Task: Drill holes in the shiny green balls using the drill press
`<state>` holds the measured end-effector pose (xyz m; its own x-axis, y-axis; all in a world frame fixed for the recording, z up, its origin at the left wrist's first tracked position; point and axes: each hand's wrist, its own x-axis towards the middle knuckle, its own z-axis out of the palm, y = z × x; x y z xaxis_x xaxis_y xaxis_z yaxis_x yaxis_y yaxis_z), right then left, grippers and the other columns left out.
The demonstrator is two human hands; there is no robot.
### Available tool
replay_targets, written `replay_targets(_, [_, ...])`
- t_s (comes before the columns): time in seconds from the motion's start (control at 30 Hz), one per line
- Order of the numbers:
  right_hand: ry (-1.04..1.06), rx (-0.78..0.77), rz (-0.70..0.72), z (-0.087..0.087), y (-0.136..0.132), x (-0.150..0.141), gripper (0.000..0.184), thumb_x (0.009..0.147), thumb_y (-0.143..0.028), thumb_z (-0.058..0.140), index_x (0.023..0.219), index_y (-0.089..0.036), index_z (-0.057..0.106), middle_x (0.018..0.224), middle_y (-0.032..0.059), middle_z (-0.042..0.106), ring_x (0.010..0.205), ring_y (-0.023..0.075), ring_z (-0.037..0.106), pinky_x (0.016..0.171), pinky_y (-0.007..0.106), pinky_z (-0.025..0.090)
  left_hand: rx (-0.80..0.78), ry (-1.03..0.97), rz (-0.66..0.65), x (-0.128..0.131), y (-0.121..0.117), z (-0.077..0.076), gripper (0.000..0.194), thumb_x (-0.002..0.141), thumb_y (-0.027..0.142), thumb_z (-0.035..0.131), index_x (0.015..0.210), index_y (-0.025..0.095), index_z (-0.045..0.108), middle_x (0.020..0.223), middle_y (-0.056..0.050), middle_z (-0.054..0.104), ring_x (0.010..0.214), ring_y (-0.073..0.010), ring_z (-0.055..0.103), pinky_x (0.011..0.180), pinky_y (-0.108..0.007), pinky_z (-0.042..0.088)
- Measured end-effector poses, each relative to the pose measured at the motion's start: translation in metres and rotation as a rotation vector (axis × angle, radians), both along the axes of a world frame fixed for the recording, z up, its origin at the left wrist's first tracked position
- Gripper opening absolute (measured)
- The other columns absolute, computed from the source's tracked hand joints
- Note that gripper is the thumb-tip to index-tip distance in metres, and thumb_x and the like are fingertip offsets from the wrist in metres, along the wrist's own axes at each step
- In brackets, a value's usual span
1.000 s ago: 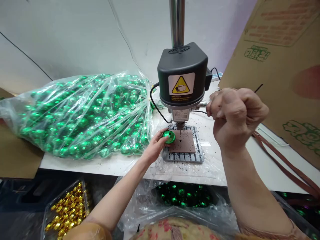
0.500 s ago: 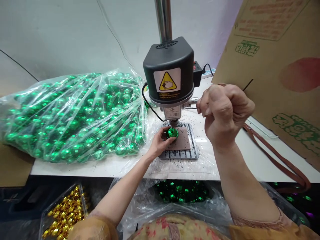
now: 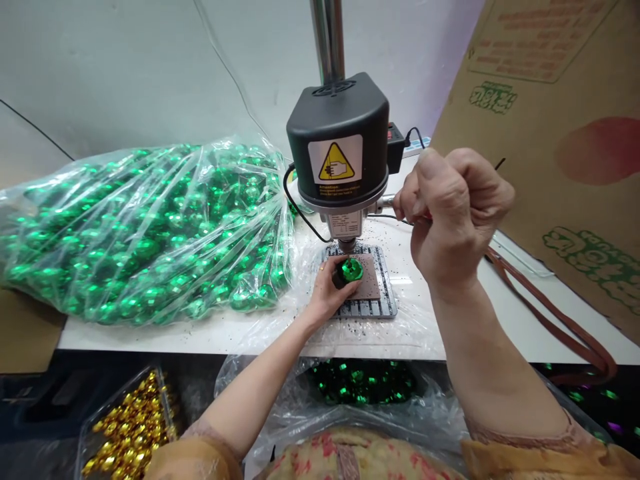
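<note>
My left hand (image 3: 326, 293) grips a shiny green faceted ball (image 3: 353, 268) between thumb and fingers. The ball is over the brown square pad (image 3: 371, 288) on the slotted metal base (image 3: 388, 308), just below and in front of the chuck (image 3: 347, 245) of a small black drill press (image 3: 337, 113). To the right of the press head, my right hand (image 3: 457, 210) is closed around the feed lever (image 3: 386, 202). Most of the lever is hidden by the fingers; its silver root shows at the press. Dark specks are scattered over pad and base.
A clear plastic bag (image 3: 150, 233) full of green balls lies on the white table at left. Below the edge are more green balls (image 3: 363, 383) in plastic and gold balls (image 3: 135, 423) in a clear bin. A cardboard box (image 3: 540, 133) and brown strap (image 3: 560, 313) are at right.
My left hand has shifted slightly right and toward me with the green ball, which is now turned differently. My right hand stays at the lever, raised a touch.
</note>
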<state>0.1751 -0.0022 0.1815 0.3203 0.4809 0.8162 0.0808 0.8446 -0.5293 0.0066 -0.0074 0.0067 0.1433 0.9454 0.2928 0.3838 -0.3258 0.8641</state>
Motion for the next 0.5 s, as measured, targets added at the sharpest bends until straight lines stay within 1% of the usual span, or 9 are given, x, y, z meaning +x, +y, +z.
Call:
replay_targets(0.07, [0.033, 0.05, 0.027, -0.004, -0.003, -0.001, 0.053, 0.095, -0.044, 0.064, 0.059, -0.024, 0.03, 0.049, -0.004, 0.029, 0.045, 0.0116, 0.032, 0.047, 0.036, 0.028, -0.007, -0.01, 0.001, 0.0, 0.0, 0.0, 0.053, 0.08, 0.03, 0.085, 0.127, 0.021, 0.062, 0.122, -0.011, 0.068, 0.119, -0.031, 0.064, 0.107, -0.05, 0.05])
replay_targets(0.17, [0.064, 0.136, 0.054, -0.012, -0.004, -0.004, 0.056, 0.094, -0.035, 0.065, 0.055, -0.021, 0.027, 0.049, -0.0044, 0.029, 0.046, 0.0089, 0.032, 0.051, 0.034, 0.028, 0.003, -0.005, 0.002, 0.0, 0.0, -0.001, 0.052, 0.08, 0.031, 0.085, 0.126, 0.022, 0.062, 0.121, -0.01, 0.069, 0.119, -0.0305, 0.064, 0.107, -0.048, 0.051])
replay_targets(0.3, [0.088, 0.205, 0.015, -0.019, 0.0, -0.007, 0.058, 0.094, -0.034, 0.064, 0.054, -0.021, 0.023, 0.048, -0.0052, 0.027, 0.044, 0.0076, 0.029, 0.051, 0.034, 0.028, 0.024, 0.002, 0.0, 0.0, 0.0, -0.001, 0.051, 0.081, 0.032, 0.085, 0.126, 0.022, 0.062, 0.121, -0.009, 0.069, 0.119, -0.0296, 0.064, 0.106, -0.047, 0.051])
replay_targets(0.37, [0.091, 0.213, -0.001, -0.021, 0.0, -0.007, 0.058, 0.094, -0.032, 0.064, 0.055, -0.02, 0.023, 0.048, -0.0053, 0.026, 0.043, 0.0072, 0.026, 0.049, 0.033, 0.026, 0.027, 0.003, -0.003, 0.0, -0.001, -0.001, 0.05, 0.082, 0.032, 0.084, 0.127, 0.023, 0.062, 0.122, -0.009, 0.069, 0.12, -0.0301, 0.063, 0.106, -0.047, 0.05])
replay_targets(0.5, [0.079, 0.212, -0.02, -0.028, -0.001, -0.007, 0.057, 0.093, -0.029, 0.064, 0.054, -0.019, 0.023, 0.048, -0.0054, 0.026, 0.043, 0.0065, 0.025, 0.047, 0.032, 0.023, 0.029, 0.005, -0.018, 0.0, -0.001, -0.002, 0.05, 0.084, 0.032, 0.083, 0.128, 0.023, 0.061, 0.123, -0.01, 0.068, 0.122, -0.0307, 0.062, 0.108, -0.048, 0.049])
